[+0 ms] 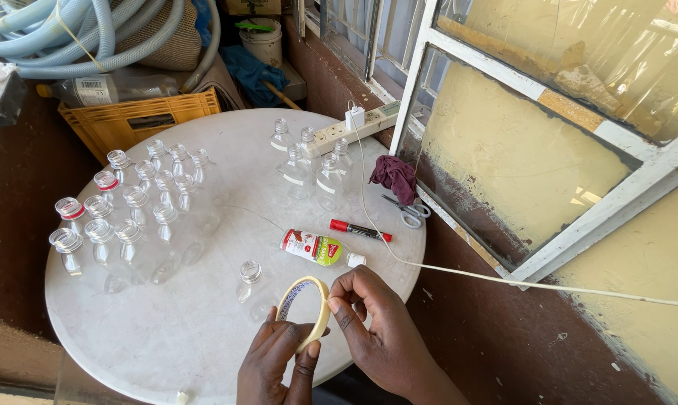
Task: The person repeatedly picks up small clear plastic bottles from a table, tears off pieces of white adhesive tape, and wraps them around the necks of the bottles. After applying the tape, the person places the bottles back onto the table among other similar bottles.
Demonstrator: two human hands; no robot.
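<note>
Over table edge: tape roll gripped in left hand; right hand pinching its rim.

Roll of masking tape: cream/beige ring, hollow core, partly used, bluish tint on inner face. Held on edge, tilted, opening facing approx. left, above near rim of round white bench. Sits just beside a lone clear capless bottle, w/ both hands on it.
</note>
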